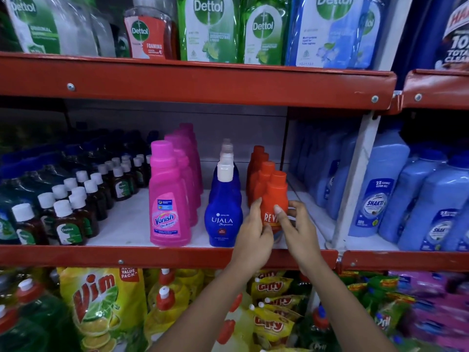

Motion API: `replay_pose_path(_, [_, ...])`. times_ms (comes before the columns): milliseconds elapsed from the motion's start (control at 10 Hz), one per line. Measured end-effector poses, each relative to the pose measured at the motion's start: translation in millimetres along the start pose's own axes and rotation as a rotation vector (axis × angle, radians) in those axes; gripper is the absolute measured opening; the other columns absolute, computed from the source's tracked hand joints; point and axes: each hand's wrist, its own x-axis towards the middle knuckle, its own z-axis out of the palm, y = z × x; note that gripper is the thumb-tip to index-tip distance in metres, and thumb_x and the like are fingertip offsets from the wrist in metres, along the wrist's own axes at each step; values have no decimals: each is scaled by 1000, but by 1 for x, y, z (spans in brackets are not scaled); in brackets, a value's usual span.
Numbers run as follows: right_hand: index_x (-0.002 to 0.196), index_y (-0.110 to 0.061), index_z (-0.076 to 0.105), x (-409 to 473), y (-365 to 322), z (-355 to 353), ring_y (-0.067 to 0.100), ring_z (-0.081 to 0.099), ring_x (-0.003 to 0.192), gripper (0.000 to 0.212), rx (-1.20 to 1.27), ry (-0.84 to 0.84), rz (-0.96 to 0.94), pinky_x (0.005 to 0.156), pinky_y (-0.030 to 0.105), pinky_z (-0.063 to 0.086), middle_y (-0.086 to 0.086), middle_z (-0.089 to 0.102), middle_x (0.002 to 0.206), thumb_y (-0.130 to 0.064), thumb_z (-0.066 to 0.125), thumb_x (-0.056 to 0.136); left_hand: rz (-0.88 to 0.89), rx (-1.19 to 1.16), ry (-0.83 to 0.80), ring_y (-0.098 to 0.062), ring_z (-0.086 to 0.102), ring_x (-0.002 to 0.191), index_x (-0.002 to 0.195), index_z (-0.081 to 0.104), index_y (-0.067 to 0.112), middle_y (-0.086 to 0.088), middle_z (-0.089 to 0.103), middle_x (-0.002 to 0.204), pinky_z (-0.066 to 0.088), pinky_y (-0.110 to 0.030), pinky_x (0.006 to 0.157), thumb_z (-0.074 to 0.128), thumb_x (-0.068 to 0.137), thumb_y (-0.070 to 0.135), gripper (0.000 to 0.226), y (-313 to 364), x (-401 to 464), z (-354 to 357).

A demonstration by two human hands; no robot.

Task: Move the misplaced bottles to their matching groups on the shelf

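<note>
On the middle shelf (162,255) stand three rows of bottles: pink Vanish bottles (168,199), blue Ujala bottles (223,207) with white caps, and orange Revive bottles (261,174). Both my hands hold the front orange bottle (275,194) at the head of the orange row. My left hand (253,237) wraps its left side and my right hand (297,229) grips its right side and front. The bottle stands upright at the shelf's front; its lower part is hidden behind my fingers.
Small brown Dettol bottles (68,214) with white caps fill the shelf's left. Light blue bottles (380,189) stand right of a white upright post (355,179). Dettol refill pouches (210,29) sit above; Vim pouches (101,306) and packets lie below.
</note>
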Motion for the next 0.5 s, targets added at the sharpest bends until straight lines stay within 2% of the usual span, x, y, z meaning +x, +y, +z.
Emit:
replay_pose_path(100, [121,-12,51,-3,-2,-2,-10,62,87,36,-3,-34,9,72,6,47,2,67,111,-36,54,94,18,26,23,-12,54,121,150,24,29,-1,49,141,47,-41,105,43,97,7,60,-2,-4,-1])
replay_pose_path(200, [121,-15,49,-7,-4,-2,-4,62,93,36,8,-61,1,73,7,48,1,66,113,-38,53,94,38,26,54,-11,55,117,148,26,29,1,53,135,48,-42,102,43,96,10,58,-4,-9,-1])
replay_pose_path(400, [123,-17,48,-13,-11,-2,-2,61,97,38,11,-84,17,71,7,48,1,65,116,-40,52,93,27,12,71,-11,57,115,148,28,26,2,57,130,49,-43,102,46,99,9,55,-3,-13,-4])
replay_pose_path(500, [127,-21,48,-13,-16,-4,10,60,112,47,5,-57,-2,89,18,50,0,61,125,-52,51,91,50,-40,79,-5,55,117,149,29,25,4,54,135,48,-39,104,48,99,14,54,5,-14,-8])
